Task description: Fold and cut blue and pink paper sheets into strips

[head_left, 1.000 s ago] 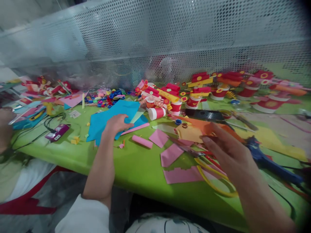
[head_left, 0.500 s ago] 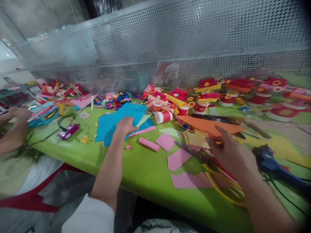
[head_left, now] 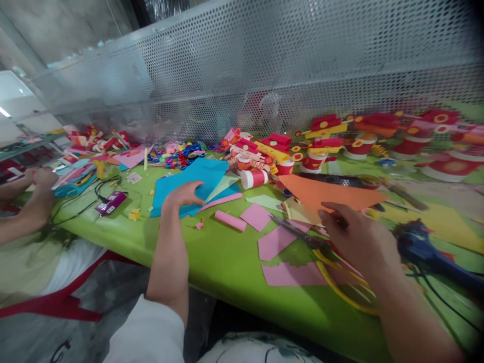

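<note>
My left hand [head_left: 184, 194] hovers at the front part of a blue foam or paper sheet [head_left: 204, 174], thumb and fingers apart in a curve with nothing between them. A pale green strip [head_left: 223, 185] and a thin pink strip [head_left: 222, 201] lie just right of it. Over on the right, my right hand [head_left: 355, 234] is at the near edge of an orange sheet [head_left: 325, 194]; its index finger and thumb are apart, and the other fingers are partly hidden. Below it lie scissors with yellow handles [head_left: 340, 292], the blades pointing left over pink pieces [head_left: 278, 242].
A pink roll [head_left: 230, 221] lies mid-table. Red-and-white cup models [head_left: 313, 160] line the mesh panel [head_left: 264, 55] behind. At right is a dark blue corded tool [head_left: 427, 257]. A purple box [head_left: 111, 203] with cables sits at left, near another person's hands [head_left: 43, 181].
My left hand has drawn back a little to the left and its fingers have curved apart. My right index finger has bent down by the orange sheet. The whole view has shifted slightly.
</note>
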The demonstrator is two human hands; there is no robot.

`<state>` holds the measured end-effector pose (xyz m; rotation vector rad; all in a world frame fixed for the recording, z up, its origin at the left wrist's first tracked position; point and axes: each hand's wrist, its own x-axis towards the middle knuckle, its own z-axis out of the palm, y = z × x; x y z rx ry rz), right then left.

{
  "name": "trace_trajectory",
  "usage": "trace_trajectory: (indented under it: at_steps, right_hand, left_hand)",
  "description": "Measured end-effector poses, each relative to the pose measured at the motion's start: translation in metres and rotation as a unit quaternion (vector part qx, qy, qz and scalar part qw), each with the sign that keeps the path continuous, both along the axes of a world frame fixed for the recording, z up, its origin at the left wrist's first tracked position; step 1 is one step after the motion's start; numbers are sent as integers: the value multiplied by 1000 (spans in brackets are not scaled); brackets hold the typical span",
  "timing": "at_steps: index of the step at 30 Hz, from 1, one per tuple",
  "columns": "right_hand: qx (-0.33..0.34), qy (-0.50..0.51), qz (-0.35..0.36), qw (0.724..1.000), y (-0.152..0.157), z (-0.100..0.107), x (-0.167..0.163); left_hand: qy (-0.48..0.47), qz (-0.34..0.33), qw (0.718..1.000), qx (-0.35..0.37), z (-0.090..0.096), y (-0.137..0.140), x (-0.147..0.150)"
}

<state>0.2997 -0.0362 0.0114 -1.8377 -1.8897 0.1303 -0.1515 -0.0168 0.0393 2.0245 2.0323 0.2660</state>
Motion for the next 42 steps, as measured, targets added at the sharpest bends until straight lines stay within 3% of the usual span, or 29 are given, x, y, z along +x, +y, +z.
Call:
trace_trajectory:
  at_steps: [6,10,14,17,21,23,24,25,27,28,31,37,42]
  right_hand:
    - [10,3,-1,1000,-6,5,-3]
    - [31,6,-3,1000,-10,5,-4]
    - [61,20,0,998,-10,4,-4]
    - [88,43,35,995,-14,7,-8]
    - [107,76,161,978,-36,16,-24]
    - [112,87,292,946,-52,19,-32]
    - [117,81,360,922,-59,19,-34]
    - [112,73,409,903,-65,17,-34]
    - [102,67,456,881,-74,8,-31]
    - [98,75,451,884,-77,2,-27]
    - [91,86,406,905,-82,-16,-10]
    - [123,91,366,918,-77,-35,29]
    - [126,59,328,935,-83,-36,43]
  left_hand:
    - [47,11,997,-57,1,-2,19]
    - [93,30,994,-53,10,-9,33]
    - [160,90,982,34,33,-31,53]
    - [211,117,962,128,44,-60,90]
    - [233,18,951,204,29,-102,163]
    - [231,-58,943,233,11,-119,197]
    - [228,-107,932,262,2,-125,211]
    - [223,-171,899,335,-6,-131,221]
    - [217,-209,876,376,-19,-140,233]
    - [204,-226,864,401,-24,-144,234]
    - [148,-242,874,394,-31,-155,226]
    - [77,-267,927,254,-39,-174,193]
    - [34,-223,931,286,-49,-179,166]
